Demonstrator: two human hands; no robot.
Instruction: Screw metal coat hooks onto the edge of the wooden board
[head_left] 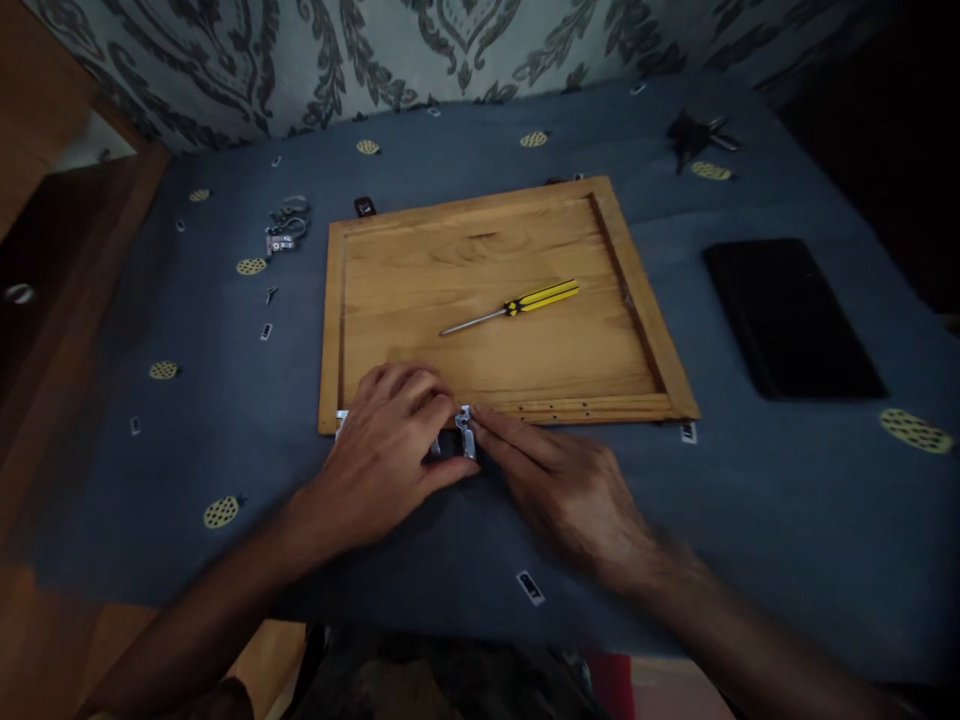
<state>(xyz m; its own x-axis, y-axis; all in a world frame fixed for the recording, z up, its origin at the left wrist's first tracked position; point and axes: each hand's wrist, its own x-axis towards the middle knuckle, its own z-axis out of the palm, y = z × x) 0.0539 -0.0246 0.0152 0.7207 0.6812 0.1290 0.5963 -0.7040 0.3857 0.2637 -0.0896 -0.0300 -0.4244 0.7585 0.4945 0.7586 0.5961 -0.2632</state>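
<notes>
A wooden framed panel (480,240) lies flat on the cloth. A screwdriver (525,300) with a yellow and black handle rests on it. At the panel's near edge, my left hand (390,450) curls its thumb and fingers round a shiny metal fitting (466,432), whose exact kind I cannot make out. The fingers of my right hand (574,485) are pressed together, their tips touching the same fitting; anything pinched there is hidden. Another bright metal piece (341,420) shows partly behind my left hand. Small dark holes run along the near rail, right of the fitting.
Several metal fittings (285,230) and small screws (271,295) lie to the left of the panel. A black flat tablet-like object (795,318) is on the right, with a dark bunch of keys (701,135) behind it. Patterned wall covering (465,50) rises at the back.
</notes>
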